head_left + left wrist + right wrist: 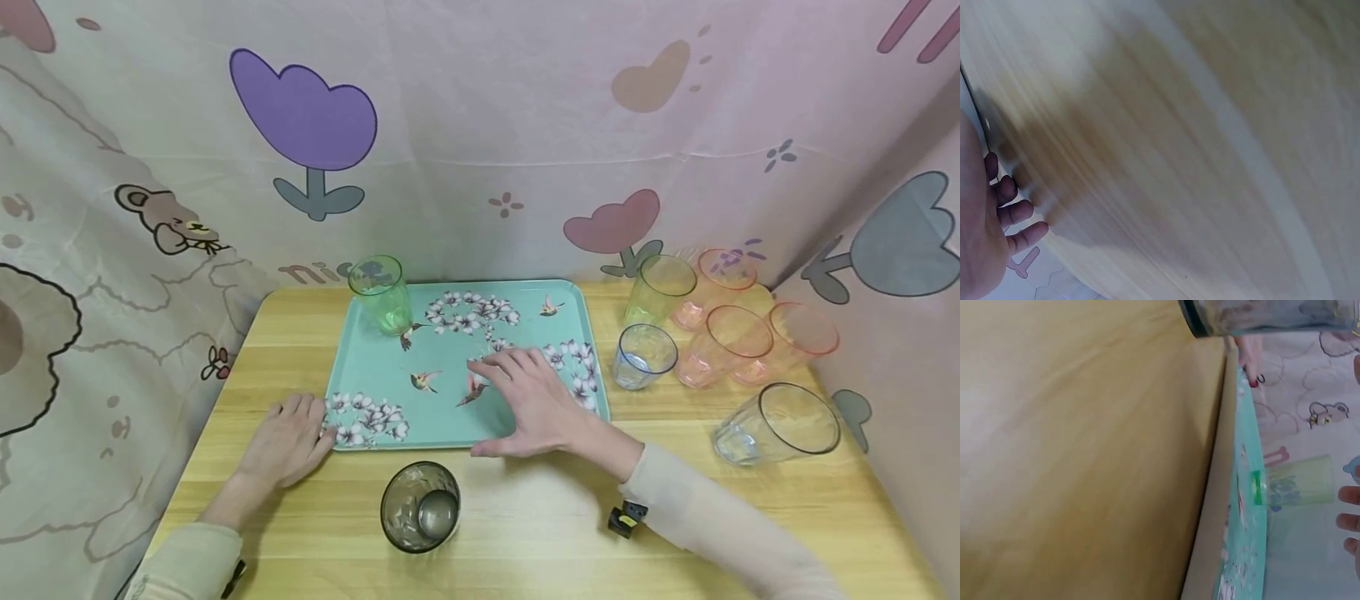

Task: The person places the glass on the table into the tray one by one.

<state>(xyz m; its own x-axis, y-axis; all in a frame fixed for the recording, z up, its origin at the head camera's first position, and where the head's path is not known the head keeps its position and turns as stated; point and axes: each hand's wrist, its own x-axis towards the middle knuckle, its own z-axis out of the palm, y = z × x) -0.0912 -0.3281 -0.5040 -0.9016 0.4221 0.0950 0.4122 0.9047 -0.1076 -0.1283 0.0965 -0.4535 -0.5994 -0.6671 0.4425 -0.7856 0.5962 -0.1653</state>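
Note:
A turquoise tray (450, 367) printed with white flowers and birds lies on the wooden table. On its back left corner stands a green tumbler (382, 296), seen also in the right wrist view. My right hand (532, 404) hovers over the tray's front part, thumb spread from the fingers and nothing held. Beside the tray's front left corner, my left hand (288, 442) rests on the table with relaxed fingers; whether it touches the rim, I cannot tell. In front of the tray a smoky dark glass (420, 507) stands upright, apart from both hands.
Right of the tray stand a small blue-rimmed glass (637, 362), another green tumbler (656, 292) and several orange tumblers (720, 350). A clear dark-rimmed glass (772, 429) is nearer the right edge. A patterned curtain (465, 125) hangs behind the table and along its sides.

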